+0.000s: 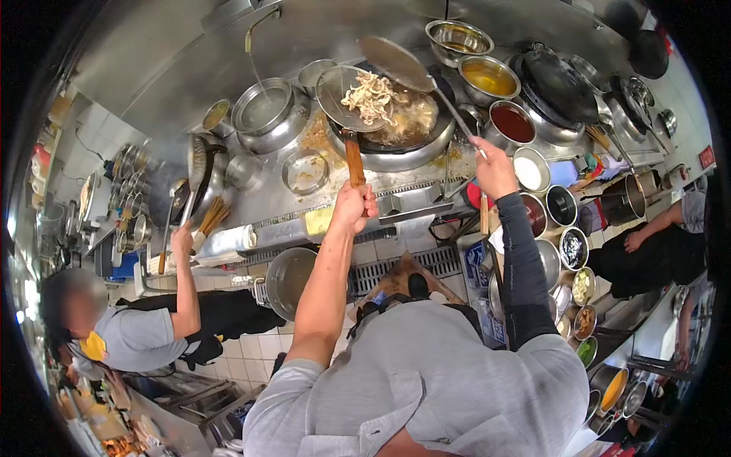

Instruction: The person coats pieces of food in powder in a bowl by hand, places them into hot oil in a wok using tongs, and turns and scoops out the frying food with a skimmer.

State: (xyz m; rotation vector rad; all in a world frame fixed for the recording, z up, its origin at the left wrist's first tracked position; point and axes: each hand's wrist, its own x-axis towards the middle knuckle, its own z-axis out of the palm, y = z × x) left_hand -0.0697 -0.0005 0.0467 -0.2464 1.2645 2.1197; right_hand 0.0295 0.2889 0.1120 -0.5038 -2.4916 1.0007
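Note:
My left hand [355, 206] is closed round the wooden handle [354, 160] of a round, shallow strainer [335, 87]. Pale strips of food [371, 99] lie heaped on its right side, above the wok. In my closed right hand [495, 167] is the long metal handle of a wide, round skimmer [396, 65], raised over the far side of the wok. Below both tools, the dark wok [438, 141] holds bubbling brown liquid [411, 126]. Whether the strainer touches the wok rim, I cannot tell.
Bowls of yellow liquid [489, 78] and a pot of red sauce [512, 124] stand right of the wok. A lidded-looking pot [263, 107] sits on the left. One co-worker [145, 327] holds a pan at left; another person [655, 244] stands at right.

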